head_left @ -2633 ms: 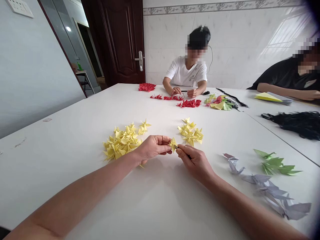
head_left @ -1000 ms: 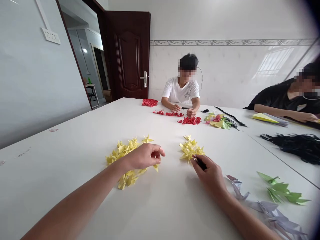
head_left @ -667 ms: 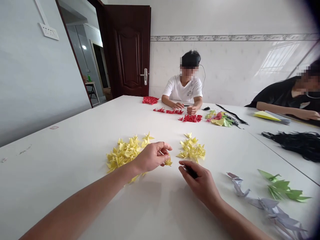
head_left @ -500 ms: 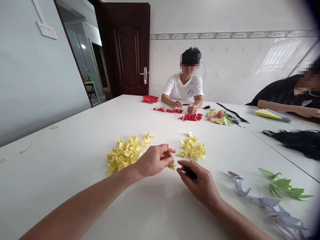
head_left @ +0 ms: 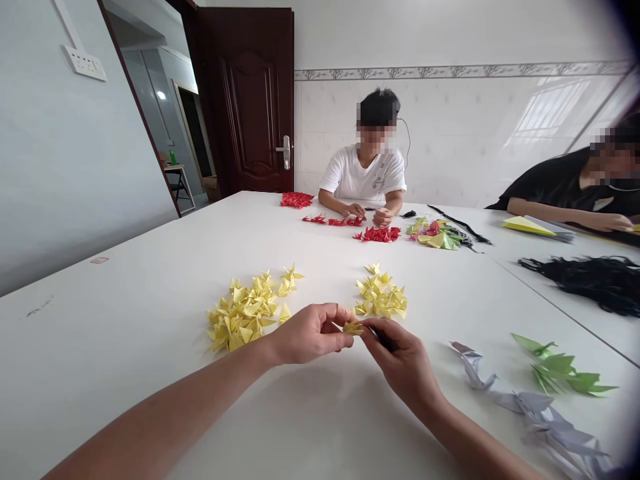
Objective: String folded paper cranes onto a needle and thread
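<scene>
Between the thumb and fingers of my left hand (head_left: pixel 315 332) is a small yellow origami crane (head_left: pixel 353 328), held just above the table. My right hand (head_left: pixel 403 350) is closed round a dark, slim object (head_left: pixel 384 338), mostly hidden in the palm, so its kind does not show. The right thumb and forefinger tips meet the crane's right side. A big pile of yellow paper cranes (head_left: pixel 243 313) lies to the left, beyond my left forearm. Past my fingers sits a smaller pile of yellow cranes (head_left: pixel 383 293).
Strung grey paper cranes (head_left: pixel 547 417) and green cranes (head_left: pixel 563 367) lie at the right. Behind them is a heap of black cords (head_left: pixel 590 283). Across the white table (head_left: pixel 165 293), a person in white (head_left: pixel 367 170) handles red cranes (head_left: pixel 377 233); another person in black (head_left: pixel 555 177) sits at the right.
My hands have come together: the right fingertips, apart from the crane before, now touch it. The crane has tilted flatter and moved slightly right in my left fingers. The view has shifted slightly.
</scene>
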A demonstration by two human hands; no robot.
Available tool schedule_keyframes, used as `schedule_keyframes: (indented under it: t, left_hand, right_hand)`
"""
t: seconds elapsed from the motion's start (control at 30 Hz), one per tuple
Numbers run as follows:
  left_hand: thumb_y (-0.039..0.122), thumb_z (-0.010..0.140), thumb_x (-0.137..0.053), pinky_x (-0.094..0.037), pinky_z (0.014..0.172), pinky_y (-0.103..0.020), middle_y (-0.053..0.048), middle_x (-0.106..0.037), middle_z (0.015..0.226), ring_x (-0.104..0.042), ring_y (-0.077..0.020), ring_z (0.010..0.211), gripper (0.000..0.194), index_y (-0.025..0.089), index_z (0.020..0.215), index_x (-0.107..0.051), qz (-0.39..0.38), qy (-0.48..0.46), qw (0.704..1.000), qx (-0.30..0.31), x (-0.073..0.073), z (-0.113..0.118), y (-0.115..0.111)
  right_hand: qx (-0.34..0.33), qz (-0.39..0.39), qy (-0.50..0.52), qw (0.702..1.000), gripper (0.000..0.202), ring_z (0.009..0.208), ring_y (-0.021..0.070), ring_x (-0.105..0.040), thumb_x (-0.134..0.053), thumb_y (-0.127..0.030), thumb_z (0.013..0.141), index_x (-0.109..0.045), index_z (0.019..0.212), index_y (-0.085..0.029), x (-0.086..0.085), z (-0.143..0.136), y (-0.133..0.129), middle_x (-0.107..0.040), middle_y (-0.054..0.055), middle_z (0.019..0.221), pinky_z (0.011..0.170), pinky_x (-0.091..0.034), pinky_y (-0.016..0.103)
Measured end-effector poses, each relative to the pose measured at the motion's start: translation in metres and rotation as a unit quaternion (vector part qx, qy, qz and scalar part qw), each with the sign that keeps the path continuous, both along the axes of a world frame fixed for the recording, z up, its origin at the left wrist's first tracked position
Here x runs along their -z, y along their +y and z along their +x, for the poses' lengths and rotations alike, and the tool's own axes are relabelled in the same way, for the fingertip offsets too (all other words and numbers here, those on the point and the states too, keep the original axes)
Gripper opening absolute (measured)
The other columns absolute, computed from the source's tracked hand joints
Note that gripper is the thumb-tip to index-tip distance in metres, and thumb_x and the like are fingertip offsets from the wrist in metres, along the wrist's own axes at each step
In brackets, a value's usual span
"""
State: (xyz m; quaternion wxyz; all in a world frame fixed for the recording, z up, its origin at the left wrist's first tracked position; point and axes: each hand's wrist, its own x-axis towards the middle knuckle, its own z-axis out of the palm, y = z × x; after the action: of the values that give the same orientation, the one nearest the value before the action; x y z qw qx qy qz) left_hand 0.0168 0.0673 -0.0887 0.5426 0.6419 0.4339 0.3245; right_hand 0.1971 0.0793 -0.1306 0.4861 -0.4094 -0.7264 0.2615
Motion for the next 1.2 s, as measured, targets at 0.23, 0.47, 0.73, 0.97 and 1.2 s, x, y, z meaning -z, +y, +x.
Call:
schedule_keyframes:
  t: [0.23,0.47,0.73,0.97,1.2]
  left_hand:
    - [0.021,0.075,-0.062,-0.048,0.081,-0.030,-0.008,-0.068,0.093,-0.063,-0.0181,0.087,0.023,0.013,0.097,-0.065,0.064,-0.007,0.993,-0.097,0.002,0.004,0.005]
    - [0.032,0.083,-0.053,-0.048,0.075,-0.025,-0.008,-0.064,0.112,-0.059,-0.0198,0.101,0.025,0.017,0.098,-0.067,0.225,0.072,0.967,-0.092,-0.005,-0.002,0.002]
    - [0.021,0.077,-0.060,-0.050,0.078,-0.027,-0.009,-0.062,0.110,-0.061,-0.0169,0.090,0.026,0.015,0.101,-0.065,0.216,0.050,0.971,-0.095,0.002,0.003,0.003]
    - [0.021,0.076,-0.061,-0.051,0.078,-0.029,-0.010,-0.062,0.106,-0.061,-0.0146,0.082,0.033,0.012,0.107,-0.061,0.157,0.013,0.979,-0.127,0.000,0.004,0.003]
    - [0.020,0.077,-0.060,-0.049,0.074,-0.026,-0.004,-0.062,0.083,-0.059,-0.0130,0.076,0.037,0.013,0.113,-0.058,0.100,-0.024,0.987,-0.122,0.003,0.007,0.002]
  right_hand:
    - [-0.031,-0.083,0.036,0.995,0.026,0.065,0.0159,-0.058,-0.056,-0.040,0.080,-0.060,0.095,-0.018,-0.005,-0.001,-0.006,-0.062,0.004,0.074,0.057,-0.049,0.025]
    - [-0.087,-0.095,0.042,0.991,0.031,0.057,0.0125,-0.050,-0.048,-0.043,0.085,-0.062,0.094,-0.018,-0.010,0.001,-0.011,-0.060,0.003,0.070,0.051,-0.046,0.024]
    - [-0.086,-0.104,0.019,0.991,0.031,0.063,0.0142,-0.054,-0.051,-0.043,0.084,-0.064,0.095,-0.017,-0.005,0.001,-0.007,-0.063,0.003,0.074,0.054,-0.045,0.024]
    - [-0.074,-0.058,-0.024,0.995,0.028,0.064,0.0152,-0.057,-0.049,-0.039,0.086,-0.065,0.091,-0.017,-0.007,0.002,-0.007,-0.065,0.004,0.076,0.057,-0.046,0.024]
    - [-0.060,-0.049,-0.040,0.996,0.027,0.062,0.0142,-0.054,-0.049,-0.038,0.085,-0.065,0.089,-0.016,-0.010,0.000,-0.008,-0.062,0.003,0.071,0.057,-0.044,0.023]
